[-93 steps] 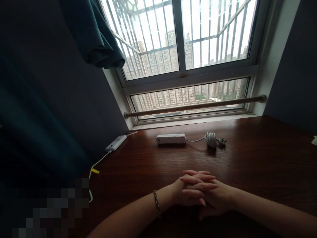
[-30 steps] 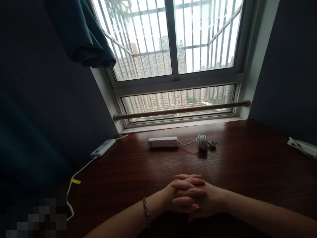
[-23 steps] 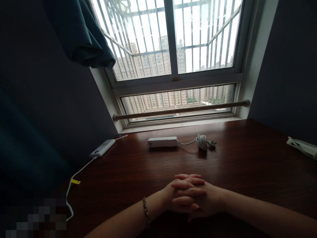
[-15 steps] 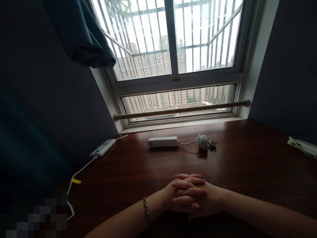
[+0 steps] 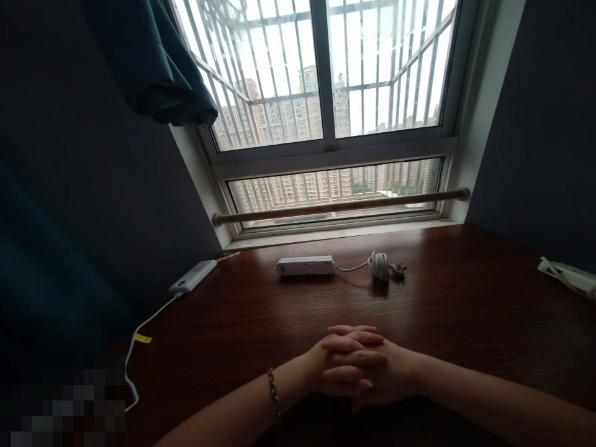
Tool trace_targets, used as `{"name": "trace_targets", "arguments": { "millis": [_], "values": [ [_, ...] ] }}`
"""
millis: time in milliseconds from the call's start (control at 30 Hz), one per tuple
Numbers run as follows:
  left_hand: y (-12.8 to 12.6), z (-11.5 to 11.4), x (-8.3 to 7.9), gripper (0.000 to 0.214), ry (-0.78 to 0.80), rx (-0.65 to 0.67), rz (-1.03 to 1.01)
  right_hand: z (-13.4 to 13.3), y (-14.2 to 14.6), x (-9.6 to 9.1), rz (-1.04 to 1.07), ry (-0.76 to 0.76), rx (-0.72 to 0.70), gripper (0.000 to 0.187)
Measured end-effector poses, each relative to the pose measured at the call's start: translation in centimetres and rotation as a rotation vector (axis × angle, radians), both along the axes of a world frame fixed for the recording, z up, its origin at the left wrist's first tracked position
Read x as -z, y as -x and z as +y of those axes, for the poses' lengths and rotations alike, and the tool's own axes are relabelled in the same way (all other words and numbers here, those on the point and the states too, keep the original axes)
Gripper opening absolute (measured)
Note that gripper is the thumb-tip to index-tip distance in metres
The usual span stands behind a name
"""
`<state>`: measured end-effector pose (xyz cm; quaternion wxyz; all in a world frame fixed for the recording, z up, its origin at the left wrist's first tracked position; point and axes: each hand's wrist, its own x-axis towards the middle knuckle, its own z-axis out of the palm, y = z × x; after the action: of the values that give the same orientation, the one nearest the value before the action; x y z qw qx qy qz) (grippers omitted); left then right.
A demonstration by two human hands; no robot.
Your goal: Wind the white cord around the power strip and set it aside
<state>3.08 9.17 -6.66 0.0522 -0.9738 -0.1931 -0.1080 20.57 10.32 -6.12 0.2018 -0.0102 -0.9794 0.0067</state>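
My left hand and my right hand are clasped together, fingers interlaced, above the near part of a dark wooden table. Both are closed, and no object shows between them; the palms are hidden. A dark chain bracelet circles my left wrist. Beyond the hands, out of their reach as they stand, lies a white power strip. Its white cord is wound into a bundle, ending in a plug.
At the left table edge lies a white power bank with a white cable bearing a yellow tag. A pale strap-like item sits at the far right. Behind the table are a barred window, a rail and a blue curtain.
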Motion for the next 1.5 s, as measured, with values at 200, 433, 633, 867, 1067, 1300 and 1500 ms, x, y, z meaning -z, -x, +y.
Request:
{"name": "trace_targets", "arguments": {
  "millis": [200, 433, 633, 867, 1067, 1300, 1500],
  "values": [
    [-0.15, 0.03, -0.3, 0.05, 0.019, 0.026, 0.0, -0.06, -0.04, -0.18, 0.0, -0.011, -0.004, 0.054],
    [-0.25, -0.09, -0.43, 0.052, 0.052, -0.015, 0.052, -0.1, -0.03, -0.05, 0.014, 0.004, -0.005, 0.054],
    [-0.42, 0.13, -0.2, 0.055, 0.017, 0.044, -0.07, 0.0, -0.03, 0.18, 0.017, 0.001, 0.003, 0.055],
    [-0.36, -0.03, -0.63, 0.051, -0.02, 0.008, 0.027, -0.21, 0.04, -0.38, -0.01, -0.005, 0.005, 0.054],
    [-0.25, -0.04, -0.36, 0.053, 0.007, 0.022, 0.019, -0.19, 0.04, -0.36, 0.011, 0.007, 0.009, 0.056],
    [-0.11, -0.01, -0.08, 0.052, 0.029, 0.002, -0.008, -0.09, 0.05, 0.05, 0.005, 0.007, 0.003, 0.055],
    [-0.15, -0.02, -0.38, 0.052, -0.046, 0.007, 0.076, -0.02, 0.05, 0.0, 0.023, 0.002, 0.001, 0.054]
  ]
}}
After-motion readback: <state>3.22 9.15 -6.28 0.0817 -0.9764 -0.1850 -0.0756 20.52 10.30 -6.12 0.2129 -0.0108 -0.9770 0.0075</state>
